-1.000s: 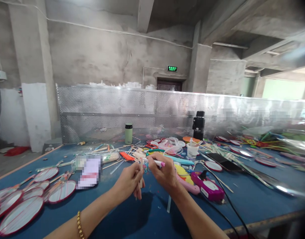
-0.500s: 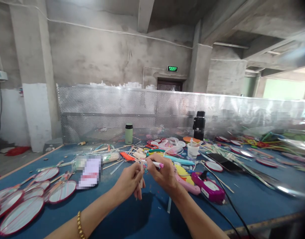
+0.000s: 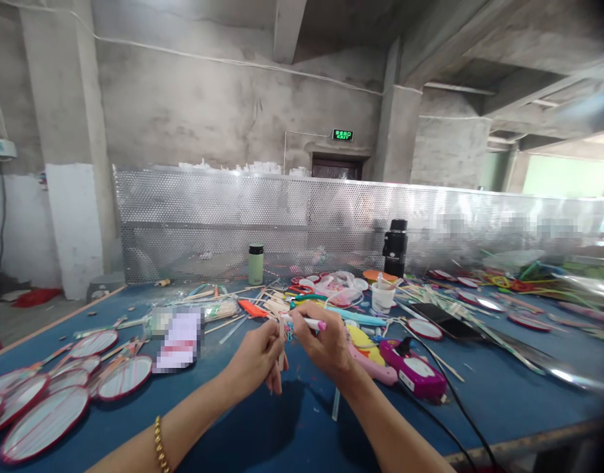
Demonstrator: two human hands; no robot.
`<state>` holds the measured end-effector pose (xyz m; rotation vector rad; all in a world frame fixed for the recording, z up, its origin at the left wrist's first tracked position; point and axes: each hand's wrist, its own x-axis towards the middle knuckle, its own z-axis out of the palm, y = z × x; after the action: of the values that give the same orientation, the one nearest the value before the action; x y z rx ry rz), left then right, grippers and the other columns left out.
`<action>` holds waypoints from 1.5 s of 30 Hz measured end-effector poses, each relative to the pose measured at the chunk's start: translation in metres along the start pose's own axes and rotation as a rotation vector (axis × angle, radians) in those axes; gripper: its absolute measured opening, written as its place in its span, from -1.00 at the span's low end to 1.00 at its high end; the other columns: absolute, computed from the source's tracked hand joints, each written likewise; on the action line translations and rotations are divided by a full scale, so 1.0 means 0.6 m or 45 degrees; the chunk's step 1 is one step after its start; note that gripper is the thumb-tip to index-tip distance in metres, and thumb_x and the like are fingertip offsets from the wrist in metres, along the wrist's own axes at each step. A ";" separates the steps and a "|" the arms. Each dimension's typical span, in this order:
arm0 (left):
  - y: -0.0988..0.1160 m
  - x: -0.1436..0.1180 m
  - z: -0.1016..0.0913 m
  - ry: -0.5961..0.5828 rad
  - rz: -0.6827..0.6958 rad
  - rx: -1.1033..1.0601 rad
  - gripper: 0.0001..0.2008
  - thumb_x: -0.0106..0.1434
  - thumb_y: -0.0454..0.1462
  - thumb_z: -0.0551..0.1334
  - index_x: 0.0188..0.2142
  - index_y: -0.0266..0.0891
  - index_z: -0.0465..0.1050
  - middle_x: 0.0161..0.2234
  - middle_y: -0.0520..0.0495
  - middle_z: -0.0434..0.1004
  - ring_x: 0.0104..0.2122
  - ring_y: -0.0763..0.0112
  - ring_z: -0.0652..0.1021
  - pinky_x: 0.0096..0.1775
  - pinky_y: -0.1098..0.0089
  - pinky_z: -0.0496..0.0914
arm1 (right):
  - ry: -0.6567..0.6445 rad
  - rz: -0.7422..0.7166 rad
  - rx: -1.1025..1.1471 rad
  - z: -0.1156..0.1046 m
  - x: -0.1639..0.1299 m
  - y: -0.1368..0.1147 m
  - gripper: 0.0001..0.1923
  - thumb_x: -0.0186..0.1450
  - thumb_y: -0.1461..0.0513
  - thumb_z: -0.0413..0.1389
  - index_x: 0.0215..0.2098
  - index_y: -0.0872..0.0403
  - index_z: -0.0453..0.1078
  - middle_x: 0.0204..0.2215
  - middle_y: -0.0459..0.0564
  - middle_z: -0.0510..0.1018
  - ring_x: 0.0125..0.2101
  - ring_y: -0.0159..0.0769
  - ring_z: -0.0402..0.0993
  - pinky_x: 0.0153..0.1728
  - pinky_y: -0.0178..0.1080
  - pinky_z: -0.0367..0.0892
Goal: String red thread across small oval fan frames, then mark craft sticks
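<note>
My left hand (image 3: pixel 262 351) is closed on a flat wooden stick (image 3: pixel 281 334) held upright above the middle of the table. In my right hand (image 3: pixel 324 341) is a white pen with a pink end (image 3: pixel 309 322), gripped as for writing, its tip pointing left at the upper part of the stick. Whether the tip touches the wood I cannot tell. Some small blue and pink links (image 3: pixel 289 330) show between my hands. Just right of my right forearm lies a pink glue gun (image 3: pixel 375 371), partly hidden by the arm.
Several round red-rimmed discs (image 3: pixel 44 424) lie at the left, near a pale packet (image 3: pixel 178 340). At the back stand a green bottle (image 3: pixel 255 266) and a black flask (image 3: pixel 395 249). A purple device (image 3: pixel 416 371) with black cables, a white cup (image 3: pixel 382 299) and a phone (image 3: pixel 447 320) are on the right.
Both hands keep nearly the same place and hold the same things. The view has shifted very slightly.
</note>
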<state>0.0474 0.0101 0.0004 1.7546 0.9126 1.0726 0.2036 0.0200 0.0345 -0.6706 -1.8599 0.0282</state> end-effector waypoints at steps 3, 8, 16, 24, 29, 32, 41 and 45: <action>0.002 0.000 0.000 -0.001 0.007 0.007 -0.68 0.32 0.01 0.07 -0.38 -0.16 0.12 -0.68 0.10 0.44 -0.80 0.51 0.42 -0.70 0.56 0.19 | 0.010 -0.002 -0.004 0.000 0.000 0.002 -0.74 0.34 0.26 0.00 -0.50 0.08 0.36 -0.62 -0.14 0.39 -0.59 -0.44 0.23 -0.51 -0.35 0.15; 0.005 -0.003 0.000 0.001 0.003 0.017 -0.67 0.33 0.02 0.06 -0.38 -0.16 0.14 -0.69 0.09 0.43 -0.79 0.50 0.42 -0.70 0.56 0.19 | 0.080 0.028 0.014 -0.002 0.001 0.005 -0.77 0.33 0.26 0.00 -0.47 0.08 0.37 -0.55 -0.08 0.49 -0.54 -0.40 0.33 -0.47 -0.33 0.20; 0.003 -0.003 0.000 -0.001 -0.006 0.010 -0.66 0.33 0.02 0.05 -0.37 -0.17 0.14 -0.67 0.08 0.45 -0.78 0.49 0.44 -0.70 0.56 0.20 | -0.001 0.048 -0.031 -0.005 0.000 0.000 -0.76 0.33 0.27 0.00 -0.49 0.08 0.37 -0.57 -0.10 0.46 -0.55 -0.42 0.30 -0.47 -0.34 0.18; 0.006 -0.004 0.000 0.005 -0.020 -0.001 -0.63 0.31 0.07 0.07 -0.37 -0.17 0.15 -0.67 0.08 0.45 -0.78 0.49 0.44 -0.70 0.55 0.21 | -0.008 0.036 -0.028 -0.004 0.000 -0.001 -0.75 0.33 0.26 0.00 -0.50 0.08 0.36 -0.59 -0.13 0.42 -0.57 -0.44 0.26 -0.48 -0.35 0.16; 0.007 -0.006 0.000 0.010 -0.020 -0.022 -0.63 0.30 0.06 0.10 -0.38 -0.18 0.15 -0.67 0.09 0.44 -0.79 0.51 0.43 -0.70 0.57 0.18 | -0.007 -0.006 -0.018 -0.004 -0.001 -0.002 -0.73 0.33 0.25 -0.01 -0.51 0.08 0.36 -0.61 -0.13 0.40 -0.58 -0.44 0.24 -0.48 -0.35 0.15; 0.008 -0.006 0.001 0.011 -0.026 -0.040 -0.63 0.29 0.06 0.11 -0.37 -0.18 0.16 -0.67 0.09 0.44 -0.78 0.52 0.43 -0.70 0.57 0.18 | -0.018 -0.029 -0.012 -0.002 -0.003 0.001 -0.73 0.34 0.24 0.00 -0.52 0.09 0.35 -0.62 -0.15 0.36 -0.59 -0.45 0.22 -0.50 -0.36 0.14; 0.005 -0.005 0.001 0.005 -0.030 -0.012 -0.64 0.31 0.05 0.09 -0.39 -0.16 0.14 -0.70 0.10 0.41 -0.76 0.46 0.47 -0.70 0.56 0.19 | -0.016 -0.018 0.005 -0.001 -0.003 0.002 -0.74 0.34 0.26 -0.01 -0.47 0.09 0.40 -0.56 -0.10 0.47 -0.55 -0.43 0.29 -0.47 -0.35 0.18; 0.005 -0.006 0.001 0.005 -0.010 -0.013 -0.63 0.30 0.06 0.09 -0.39 -0.17 0.14 -0.69 0.10 0.43 -0.77 0.47 0.46 -0.70 0.55 0.19 | -0.020 -0.019 -0.013 0.002 -0.004 0.004 -0.73 0.34 0.24 0.01 -0.49 0.09 0.41 -0.60 -0.14 0.42 -0.58 -0.44 0.25 -0.49 -0.36 0.16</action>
<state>0.0472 0.0060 0.0018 1.7395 0.9145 1.0741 0.2043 0.0209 0.0312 -0.6653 -1.8814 0.0145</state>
